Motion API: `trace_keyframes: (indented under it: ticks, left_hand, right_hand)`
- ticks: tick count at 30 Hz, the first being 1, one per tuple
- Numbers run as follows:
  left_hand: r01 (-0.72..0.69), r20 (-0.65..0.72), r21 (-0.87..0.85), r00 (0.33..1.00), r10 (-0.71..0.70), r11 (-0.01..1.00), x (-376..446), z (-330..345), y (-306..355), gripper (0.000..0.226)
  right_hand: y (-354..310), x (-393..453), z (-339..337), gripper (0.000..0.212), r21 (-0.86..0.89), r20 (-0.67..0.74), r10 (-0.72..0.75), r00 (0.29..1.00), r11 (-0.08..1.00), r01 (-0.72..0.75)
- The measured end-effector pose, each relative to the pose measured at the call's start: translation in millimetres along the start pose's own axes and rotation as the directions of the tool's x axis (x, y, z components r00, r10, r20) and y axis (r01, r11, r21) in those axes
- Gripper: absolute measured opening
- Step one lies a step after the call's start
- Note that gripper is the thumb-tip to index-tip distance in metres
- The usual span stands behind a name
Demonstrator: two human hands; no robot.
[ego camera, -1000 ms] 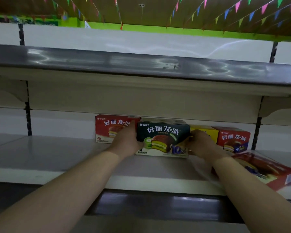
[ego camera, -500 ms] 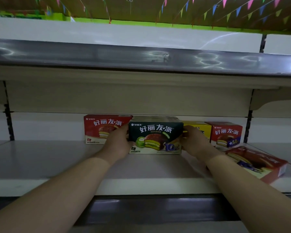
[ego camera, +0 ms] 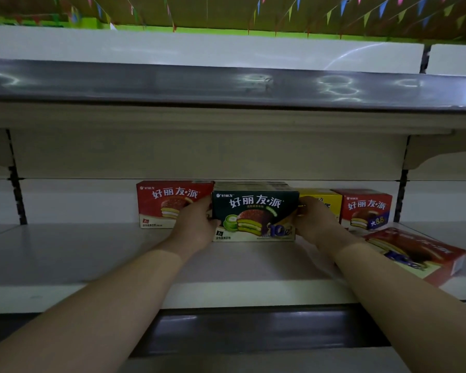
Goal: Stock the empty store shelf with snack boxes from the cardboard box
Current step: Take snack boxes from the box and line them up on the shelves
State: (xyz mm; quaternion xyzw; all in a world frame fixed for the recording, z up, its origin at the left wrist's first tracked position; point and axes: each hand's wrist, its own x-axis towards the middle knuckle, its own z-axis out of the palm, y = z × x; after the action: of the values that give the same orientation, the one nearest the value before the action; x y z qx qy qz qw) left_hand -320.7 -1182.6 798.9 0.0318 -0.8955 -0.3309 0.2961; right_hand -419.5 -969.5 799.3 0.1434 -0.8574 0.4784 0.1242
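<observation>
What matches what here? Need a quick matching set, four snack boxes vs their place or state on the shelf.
Things:
1. dark green box
2. yellow box
3. flat red box
4. left red box

States:
A. lying flat near the shelf's front edge, far right
B. upright at the back, left end of the row
C. gripped at both ends by the left hand and right hand
D. upright, partly hidden behind the right hand

Pairs: 1-C, 2-D, 3-A, 4-B
</observation>
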Motion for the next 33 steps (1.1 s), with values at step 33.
trace_keyframes:
  ticks: [33]
  left_hand:
    - [0.129, 0.609, -0.122, 0.793, -0.029, 0.984, -95, 57, 189, 0.075]
  right_hand:
    - [25, -96, -165, 0.042, -0.575, -0.079, 0.277, 0.958, 0.772, -0.27]
